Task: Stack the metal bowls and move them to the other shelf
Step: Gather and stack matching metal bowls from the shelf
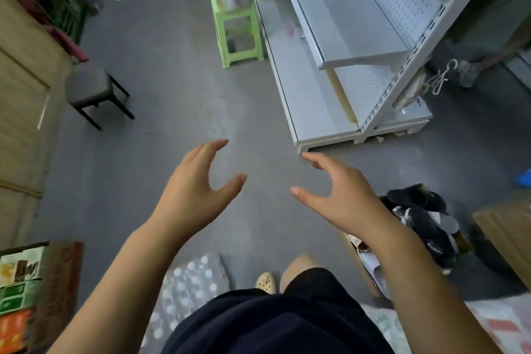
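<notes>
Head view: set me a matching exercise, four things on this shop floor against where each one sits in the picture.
Things:
1. green stool
2. dark padded stool
3. white shelving
4. dark slippers

Places:
a. lower right
b. left, by the wooden cabinet
c. top centre, at the shelving's far end
d. upper right, running along the aisle

Pairs: 1-c, 2-b, 3-d, 4-a

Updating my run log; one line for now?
left hand open | right hand open | bowls unseen | white shelf ahead
</notes>
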The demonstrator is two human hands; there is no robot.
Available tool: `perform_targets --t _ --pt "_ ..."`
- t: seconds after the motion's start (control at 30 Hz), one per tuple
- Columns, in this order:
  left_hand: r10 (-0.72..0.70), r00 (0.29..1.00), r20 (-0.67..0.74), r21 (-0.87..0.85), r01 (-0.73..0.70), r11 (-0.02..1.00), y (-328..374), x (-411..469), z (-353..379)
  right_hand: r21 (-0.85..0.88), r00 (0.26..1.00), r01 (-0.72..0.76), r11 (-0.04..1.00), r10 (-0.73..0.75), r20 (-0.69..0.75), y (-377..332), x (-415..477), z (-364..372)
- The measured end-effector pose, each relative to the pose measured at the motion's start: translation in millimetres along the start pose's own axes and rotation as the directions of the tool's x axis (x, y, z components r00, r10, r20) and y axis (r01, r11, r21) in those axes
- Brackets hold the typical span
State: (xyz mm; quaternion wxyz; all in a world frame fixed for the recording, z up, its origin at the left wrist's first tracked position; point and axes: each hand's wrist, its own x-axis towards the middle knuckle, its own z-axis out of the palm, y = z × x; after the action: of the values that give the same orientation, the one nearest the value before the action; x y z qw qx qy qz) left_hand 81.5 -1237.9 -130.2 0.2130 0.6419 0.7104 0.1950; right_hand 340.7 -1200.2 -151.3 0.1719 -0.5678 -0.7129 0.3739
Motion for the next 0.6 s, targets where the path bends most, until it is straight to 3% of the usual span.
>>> perform_targets --t 0.4,0.6 --pt "0.125 0.964 -0.235 0.018 -0.125 0.992 31 240 -68 0.005 0.961 0.204 0.979 -0.199 -0.191 -65 258 -102" --pt "0.157 0.937 -0.311 0.002 -0.165 0.986 62 363 -92 -0.010 0.947 0.228 0.974 -0.224 -0.232 -77 363 -163"
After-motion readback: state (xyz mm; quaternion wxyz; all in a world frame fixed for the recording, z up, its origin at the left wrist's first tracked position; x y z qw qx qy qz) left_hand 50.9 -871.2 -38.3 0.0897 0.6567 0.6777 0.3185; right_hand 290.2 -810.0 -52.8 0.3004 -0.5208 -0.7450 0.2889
